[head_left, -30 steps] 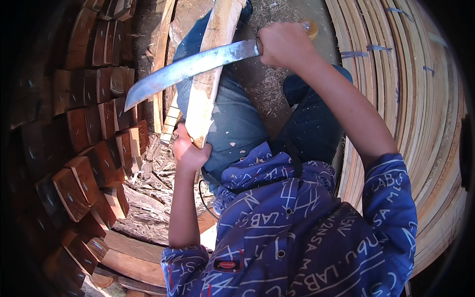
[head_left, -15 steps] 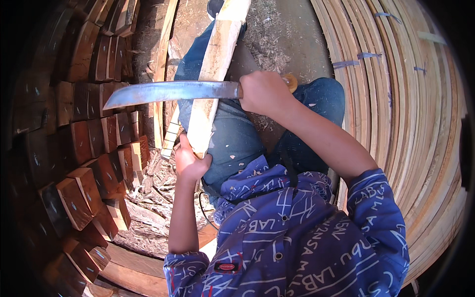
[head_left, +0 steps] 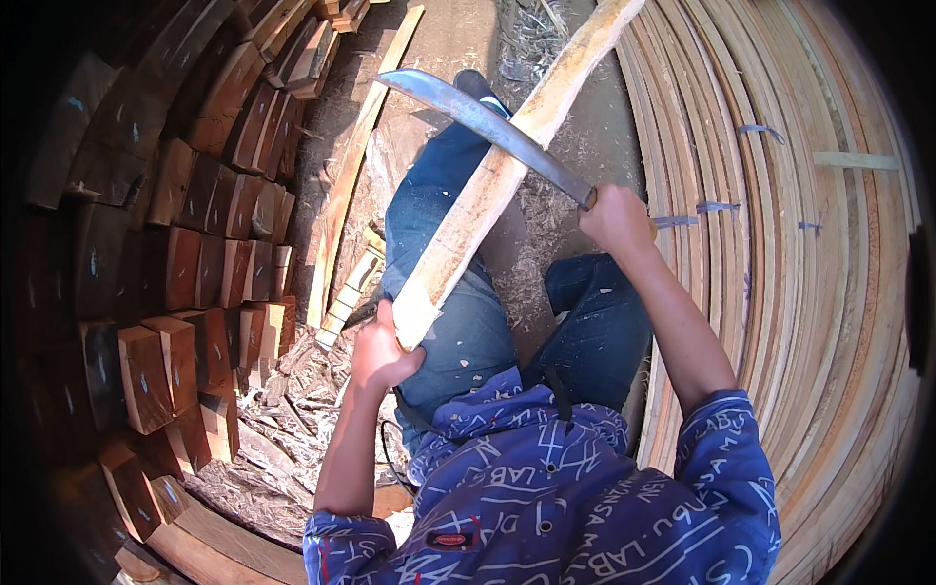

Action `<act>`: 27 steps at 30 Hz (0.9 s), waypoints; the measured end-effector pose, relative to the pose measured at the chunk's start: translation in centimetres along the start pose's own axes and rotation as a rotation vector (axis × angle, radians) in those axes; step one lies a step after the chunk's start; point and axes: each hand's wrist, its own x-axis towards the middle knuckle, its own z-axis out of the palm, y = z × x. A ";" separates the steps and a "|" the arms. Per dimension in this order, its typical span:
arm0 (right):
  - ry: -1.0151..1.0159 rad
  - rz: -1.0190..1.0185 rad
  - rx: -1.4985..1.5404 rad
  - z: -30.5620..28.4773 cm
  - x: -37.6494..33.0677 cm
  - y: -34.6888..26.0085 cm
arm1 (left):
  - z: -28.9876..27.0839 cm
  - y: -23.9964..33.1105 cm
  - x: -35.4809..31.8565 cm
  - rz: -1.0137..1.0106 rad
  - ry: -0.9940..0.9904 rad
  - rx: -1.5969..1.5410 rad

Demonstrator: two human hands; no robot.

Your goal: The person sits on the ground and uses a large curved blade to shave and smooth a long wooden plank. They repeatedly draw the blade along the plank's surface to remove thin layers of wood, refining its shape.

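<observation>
A long pale wooden plank (head_left: 485, 200) slants from near my lap, over my left thigh, to the far upper right. My left hand (head_left: 383, 353) is closed around its near end. In my right hand (head_left: 616, 221) is the handle of a machete (head_left: 468, 115), mostly covered by the fingers. The long curved blade points to the far left and crosses over the plank at about its middle. Whether the edge touches the wood I cannot tell.
Dark sawn timber blocks (head_left: 146, 380) are stacked along the left. Long thin boards (head_left: 780, 253), tied with strips, fill the right. A narrow batten (head_left: 361, 166) and a shorter slatted wooden piece (head_left: 349, 292) lie left of my leg. Wood shavings (head_left: 278, 444) cover the floor.
My right hand has moved right and nearer with the machete, whose tip has swung farther away. The plank's far end has shifted to the right. My left hand keeps its grip.
</observation>
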 end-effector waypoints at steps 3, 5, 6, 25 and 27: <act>-0.049 -0.040 0.134 2.1 -2.7 -2.8 | 0.7 -0.7 -0.3 0.047 0.039 -0.050; -0.083 -0.147 0.149 3.9 -4.1 -4.9 | 0.9 -0.5 -0.5 0.025 0.045 -0.049; -0.100 -0.218 0.139 4.7 -4.8 -5.7 | 0.9 -0.4 -0.4 0.017 0.047 -0.049; -0.017 0.157 0.101 1.5 -3.3 2.4 | -0.1 -0.4 -0.4 0.030 0.038 0.067; -0.098 0.183 0.277 3.2 -5.1 1.1 | 0.2 -0.6 -0.8 0.020 0.044 0.061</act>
